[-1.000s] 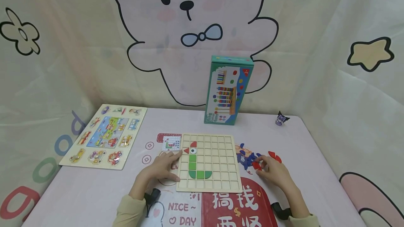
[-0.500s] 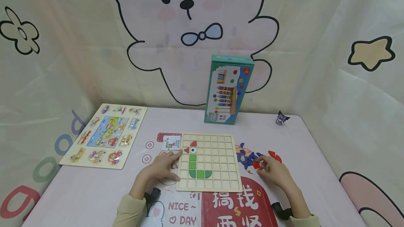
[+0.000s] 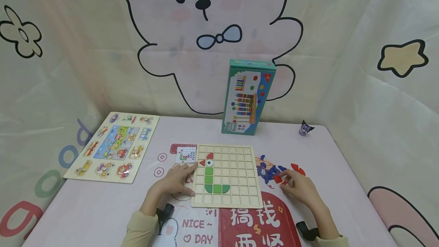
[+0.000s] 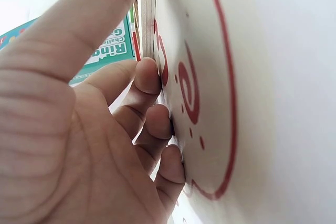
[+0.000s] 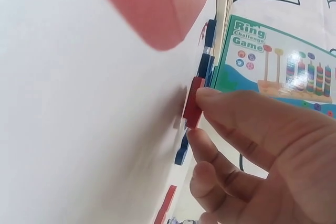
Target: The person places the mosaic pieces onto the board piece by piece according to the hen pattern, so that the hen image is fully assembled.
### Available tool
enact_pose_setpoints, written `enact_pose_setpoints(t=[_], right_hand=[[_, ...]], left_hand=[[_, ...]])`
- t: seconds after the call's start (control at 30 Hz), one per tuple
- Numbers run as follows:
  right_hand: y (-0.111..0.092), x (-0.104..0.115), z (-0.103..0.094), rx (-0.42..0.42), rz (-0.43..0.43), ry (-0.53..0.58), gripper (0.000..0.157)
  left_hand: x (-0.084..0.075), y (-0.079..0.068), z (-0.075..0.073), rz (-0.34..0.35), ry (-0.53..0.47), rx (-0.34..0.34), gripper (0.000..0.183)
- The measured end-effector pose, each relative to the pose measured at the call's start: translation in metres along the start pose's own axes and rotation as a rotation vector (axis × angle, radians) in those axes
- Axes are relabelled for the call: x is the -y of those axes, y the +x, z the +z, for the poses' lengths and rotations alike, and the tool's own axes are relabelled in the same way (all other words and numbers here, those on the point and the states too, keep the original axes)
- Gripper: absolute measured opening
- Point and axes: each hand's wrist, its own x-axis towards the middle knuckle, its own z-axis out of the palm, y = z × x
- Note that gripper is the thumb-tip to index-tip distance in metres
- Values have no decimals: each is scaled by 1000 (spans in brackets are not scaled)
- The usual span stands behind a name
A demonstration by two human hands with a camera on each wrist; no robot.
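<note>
A wooden grid board (image 3: 240, 170) lies flat mid-table. Set into its squares are red pieces (image 3: 210, 156), an eye piece (image 3: 209, 163) and several green pieces (image 3: 209, 179) in a bird-like shape. My left hand (image 3: 175, 181) rests at the board's left edge, index finger and thumb spread against it; the other fingertips touch the tablecloth in the left wrist view. Right of the board, my right hand (image 3: 300, 188) pinches a red piece (image 5: 193, 103) between thumb and index finger, low over the table. Several blue pieces (image 3: 272, 171) and more red pieces (image 3: 298, 169) lie around it.
A small pattern card (image 3: 186, 154) lies by the board's upper left corner. Farther left is a vehicle puzzle board (image 3: 116, 144). A Ring Challenge Game box (image 3: 248, 98) stands upright at the back, with a small purple figure (image 3: 305, 128) to its right.
Both hands and the board keep nearly the same places. The right hand stays at the red piece with only a very slight shift.
</note>
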Motion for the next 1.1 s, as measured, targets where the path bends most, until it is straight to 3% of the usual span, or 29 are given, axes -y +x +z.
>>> enact_pose_setpoints(t=[0.63, 1.1], right_hand=[[-2, 27, 15, -121, -129, 0, 26], [2, 57, 24, -52, -175, 32, 22]], left_hand=[[2, 1, 1, 6, 5, 5, 98], [1, 1, 1, 6, 7, 4, 99]])
